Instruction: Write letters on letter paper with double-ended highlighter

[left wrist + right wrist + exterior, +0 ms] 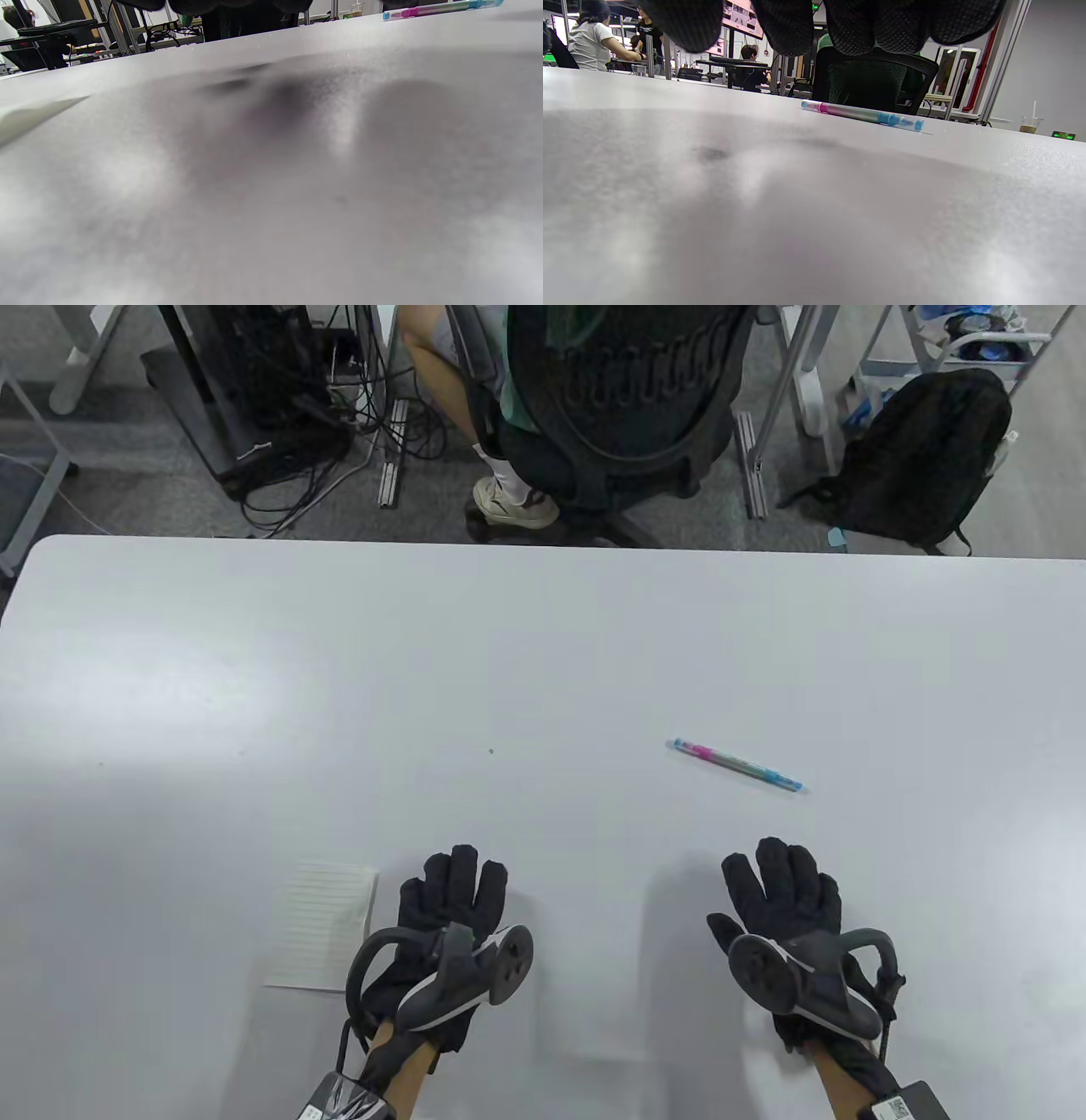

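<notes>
A double-ended highlighter [735, 765] with a pink end and a blue end lies on the white table [543, 661], right of centre. It shows too in the right wrist view [862, 114] and at the top edge of the left wrist view [441, 8]. A small pad of lined letter paper [322, 923] lies near the front left. My left hand [454, 891] hovers flat just right of the pad, fingers straight, holding nothing. My right hand [785, 882] is flat with fingers spread, a short way in front of the highlighter and apart from it.
Beyond the table's far edge stand a black office chair [628, 415] with a seated person's leg and shoe [509, 496], a black backpack [925, 458] on the floor and tangled cables [288, 415].
</notes>
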Tool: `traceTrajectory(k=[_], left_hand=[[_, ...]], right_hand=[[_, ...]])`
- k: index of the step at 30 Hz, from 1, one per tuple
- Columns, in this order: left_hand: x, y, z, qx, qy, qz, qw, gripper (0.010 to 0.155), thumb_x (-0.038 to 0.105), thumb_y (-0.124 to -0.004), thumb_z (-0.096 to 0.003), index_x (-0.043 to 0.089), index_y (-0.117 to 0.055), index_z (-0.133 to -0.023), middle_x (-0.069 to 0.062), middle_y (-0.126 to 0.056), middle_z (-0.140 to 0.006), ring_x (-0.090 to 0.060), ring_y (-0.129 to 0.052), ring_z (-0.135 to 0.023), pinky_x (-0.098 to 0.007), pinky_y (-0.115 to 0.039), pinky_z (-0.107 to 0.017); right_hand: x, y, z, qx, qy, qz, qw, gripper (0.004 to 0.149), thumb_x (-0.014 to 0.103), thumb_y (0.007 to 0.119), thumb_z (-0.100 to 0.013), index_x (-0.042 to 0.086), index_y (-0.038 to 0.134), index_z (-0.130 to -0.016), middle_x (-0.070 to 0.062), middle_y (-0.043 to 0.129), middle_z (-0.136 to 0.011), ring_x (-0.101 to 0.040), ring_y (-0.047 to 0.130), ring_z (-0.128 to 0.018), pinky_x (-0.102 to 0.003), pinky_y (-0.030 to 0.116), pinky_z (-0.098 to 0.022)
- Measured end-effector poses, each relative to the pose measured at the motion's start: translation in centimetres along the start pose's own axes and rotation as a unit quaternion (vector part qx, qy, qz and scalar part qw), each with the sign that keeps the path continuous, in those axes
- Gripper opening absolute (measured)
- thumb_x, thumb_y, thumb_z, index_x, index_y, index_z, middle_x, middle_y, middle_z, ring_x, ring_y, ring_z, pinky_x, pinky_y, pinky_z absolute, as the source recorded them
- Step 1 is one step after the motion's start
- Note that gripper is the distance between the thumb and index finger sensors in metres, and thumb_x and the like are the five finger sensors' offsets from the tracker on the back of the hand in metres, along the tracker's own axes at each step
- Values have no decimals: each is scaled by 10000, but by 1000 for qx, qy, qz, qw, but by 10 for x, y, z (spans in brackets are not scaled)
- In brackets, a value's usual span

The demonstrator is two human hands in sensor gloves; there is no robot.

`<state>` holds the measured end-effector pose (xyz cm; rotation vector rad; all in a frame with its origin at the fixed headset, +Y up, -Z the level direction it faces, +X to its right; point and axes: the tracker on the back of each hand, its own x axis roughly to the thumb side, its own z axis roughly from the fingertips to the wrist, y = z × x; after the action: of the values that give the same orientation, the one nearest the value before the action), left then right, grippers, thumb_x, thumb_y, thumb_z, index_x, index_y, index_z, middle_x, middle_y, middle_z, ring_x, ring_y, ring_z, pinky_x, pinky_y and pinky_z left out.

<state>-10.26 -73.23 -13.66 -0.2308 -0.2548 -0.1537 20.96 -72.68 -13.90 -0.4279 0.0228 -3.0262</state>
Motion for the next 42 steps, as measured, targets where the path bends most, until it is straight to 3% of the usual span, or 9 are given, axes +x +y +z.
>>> traceTrajectory(k=[18, 34, 42], left_hand=[[-1, 5, 4, 18, 9, 15, 1000, 754, 560, -517, -591, 156, -350, -1204, -230, -276, -1246, -497, -401, -1138, -660, -476, -798], [-7, 1, 4, 5, 10, 12, 1000, 749, 559, -519, -591, 160, -356, -1204, -231, -277, -1247, -503, -399, -1138, -662, -476, -797], [-9, 3, 4, 6, 12, 17, 1000, 748, 558, -519, -591, 161, -357, -1204, -231, -278, -1246, -500, -402, -1137, -663, -475, -796]], right_hand=[[-3, 1, 3, 3, -7, -8, 1000, 685, 475, 603, -562, 89, 521, -1123, -372, 483, -1131, -643, 522, -965, -743, 526, -649], [5, 7, -1, 13, -7, -3, 1000, 684, 473, 603, -563, 86, 525, -1121, -372, 489, -1129, -640, 528, -964, -741, 530, -649], [6, 5, -14, 16, -5, -7, 1000, 681, 468, 607, -564, 82, 526, -1119, -367, 508, -1124, -628, 554, -959, -737, 537, -648]])
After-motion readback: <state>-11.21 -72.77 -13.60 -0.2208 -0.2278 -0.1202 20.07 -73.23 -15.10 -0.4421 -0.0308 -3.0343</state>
